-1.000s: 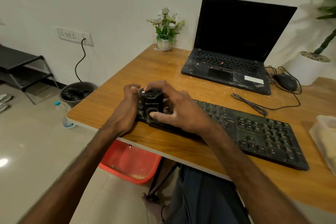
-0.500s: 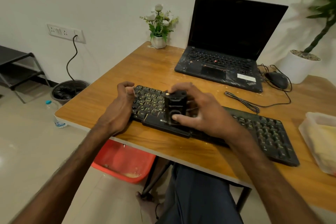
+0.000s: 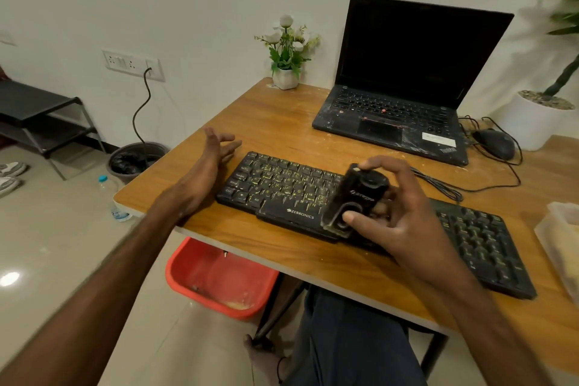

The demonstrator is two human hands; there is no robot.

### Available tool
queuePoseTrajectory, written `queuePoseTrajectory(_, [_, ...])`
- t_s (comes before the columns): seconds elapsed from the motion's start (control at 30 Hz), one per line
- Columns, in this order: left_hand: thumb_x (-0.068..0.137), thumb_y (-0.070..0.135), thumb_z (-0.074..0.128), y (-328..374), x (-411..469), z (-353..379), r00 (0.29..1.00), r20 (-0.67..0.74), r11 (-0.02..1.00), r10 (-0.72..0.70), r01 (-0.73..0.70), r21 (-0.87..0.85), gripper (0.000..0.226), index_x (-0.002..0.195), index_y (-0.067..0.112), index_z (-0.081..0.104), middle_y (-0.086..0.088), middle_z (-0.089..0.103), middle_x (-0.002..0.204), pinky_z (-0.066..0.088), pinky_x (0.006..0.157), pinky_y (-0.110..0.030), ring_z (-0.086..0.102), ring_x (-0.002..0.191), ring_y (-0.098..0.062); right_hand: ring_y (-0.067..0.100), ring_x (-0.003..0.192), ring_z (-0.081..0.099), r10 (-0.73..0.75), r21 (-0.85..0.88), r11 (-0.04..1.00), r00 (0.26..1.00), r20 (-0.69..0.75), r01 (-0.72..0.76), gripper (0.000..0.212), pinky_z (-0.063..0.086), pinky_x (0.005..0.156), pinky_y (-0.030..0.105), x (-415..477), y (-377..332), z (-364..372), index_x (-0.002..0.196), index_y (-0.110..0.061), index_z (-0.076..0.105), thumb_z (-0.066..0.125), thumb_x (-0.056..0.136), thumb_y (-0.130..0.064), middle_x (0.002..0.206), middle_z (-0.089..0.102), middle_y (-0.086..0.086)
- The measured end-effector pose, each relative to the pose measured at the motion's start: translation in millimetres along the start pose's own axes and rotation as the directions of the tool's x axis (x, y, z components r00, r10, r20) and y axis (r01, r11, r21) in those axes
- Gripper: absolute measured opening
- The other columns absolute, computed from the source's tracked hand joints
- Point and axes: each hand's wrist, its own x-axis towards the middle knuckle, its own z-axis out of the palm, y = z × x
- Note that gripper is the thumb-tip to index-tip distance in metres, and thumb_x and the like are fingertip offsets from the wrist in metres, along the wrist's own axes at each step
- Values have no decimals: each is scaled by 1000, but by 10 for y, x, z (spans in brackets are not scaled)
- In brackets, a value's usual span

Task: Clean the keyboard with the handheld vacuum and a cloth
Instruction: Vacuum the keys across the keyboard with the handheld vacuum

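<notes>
A long black keyboard (image 3: 282, 185) lies slantwise across the wooden desk (image 3: 282, 122), its keys dusted with pale crumbs. My right hand (image 3: 398, 213) grips a small black handheld vacuum (image 3: 357, 197) and holds it over the middle of the keyboard, thumb on its front. My left hand (image 3: 216, 150) hovers off the keyboard's left end, fingers spread and holding nothing. A clear plastic tub (image 3: 560, 244) with pale yellow cloth inside sits at the right edge.
An open black laptop (image 3: 404, 94) stands behind the keyboard, a wired mouse (image 3: 495, 142) to its right. A small flower pot (image 3: 286, 72) and a large white planter (image 3: 529, 117) sit at the back. Below the desk are a red tub (image 3: 219, 279) and a dark bin (image 3: 134, 160).
My right hand has carried the vacuum rightward from the keyboard's left end to its middle. My left hand has let go of the keyboard's corner and opened beside it.
</notes>
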Motion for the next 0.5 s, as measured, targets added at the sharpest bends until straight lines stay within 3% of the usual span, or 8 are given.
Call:
queuePoseTrajectory(0.1, [82, 81, 39, -6, -1, -30, 984, 176, 969, -30, -15, 247, 89, 151, 26, 24, 5, 35, 158, 37, 107, -28, 37, 144, -19, 34, 93, 73, 8, 106, 994, 997, -73, 0, 65, 60, 68, 55, -49, -3, 6, 123, -36, 48, 73, 80, 6, 115, 61, 12])
queuePoseTrajectory(0.23, [51, 76, 83, -48, -88, -169, 922, 381, 932, -72, -74, 356, 133, 154, 37, 8, 16, 32, 156, 43, 104, -16, 45, 132, 5, 28, 94, 73, 26, 137, 990, 994, -110, -11, 66, 61, 69, 51, -62, -2, 171, 126, -34, 45, 72, 81, 6, 110, 65, 6])
queuePoseTrajectory(0.33, [41, 59, 96, -79, -240, -211, 883, 466, 917, -60, -135, 374, 150, 155, 39, 1, 26, 27, 150, 38, 102, -7, 38, 130, 20, 23, 99, 72, 32, 146, 989, 987, -160, -8, 66, 62, 71, 47, -98, 60, 313, 125, -38, 45, 72, 82, 4, 114, 62, 6])
queuePoseTrajectory(0.43, [49, 33, 100, -111, -387, -154, 902, 430, 897, -24, -171, 408, 146, 156, 37, 1, 26, 27, 148, 37, 106, -10, 36, 130, 20, 25, 103, 70, -14, 121, 992, 980, -200, 39, 67, 61, 73, 47, -125, 107, 346, 124, -43, 46, 73, 81, 1, 119, 59, 8])
queuePoseTrajectory(0.5, [49, 43, 100, -117, -458, -119, 933, 359, 860, 4, -186, 475, 145, 156, 41, 3, 21, 30, 150, 36, 115, -24, 35, 136, 10, 26, 103, 70, -31, 92, 994, 976, -215, 52, 69, 62, 73, 47, -125, 112, 307, 125, -46, 45, 74, 81, -1, 119, 58, 8])
